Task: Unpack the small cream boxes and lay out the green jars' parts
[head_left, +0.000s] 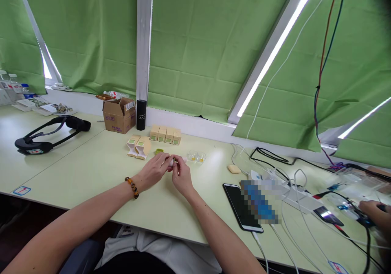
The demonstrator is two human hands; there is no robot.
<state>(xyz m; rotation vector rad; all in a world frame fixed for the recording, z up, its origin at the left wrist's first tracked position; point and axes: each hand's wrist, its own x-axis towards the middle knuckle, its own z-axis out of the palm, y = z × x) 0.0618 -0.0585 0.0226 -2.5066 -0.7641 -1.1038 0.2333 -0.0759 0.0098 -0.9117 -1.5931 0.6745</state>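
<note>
My left hand [156, 169] and my right hand [182, 178] meet above the table, fingers closed together around a small whitish object [171, 163]. A small dark spot shows at its top, between the fingertips; its kind is too small to tell. Just behind my left fingers lies a small green piece [159, 151]. To the right of my hands are two small clear plastic cups [196, 156] with something yellow inside. Left of my hands, two small cardboard boxes [139, 147] stand open-sided. Behind them is a row of several similar small boxes [165, 134].
Farther back stand an open carton [119, 115] and a black tumbler [141, 115]. A black headset [51, 134] lies at left. On the right are a beige lump [233, 169], a phone [236, 204], a power strip [301, 198], tangled cables and another person's hand [374, 212].
</note>
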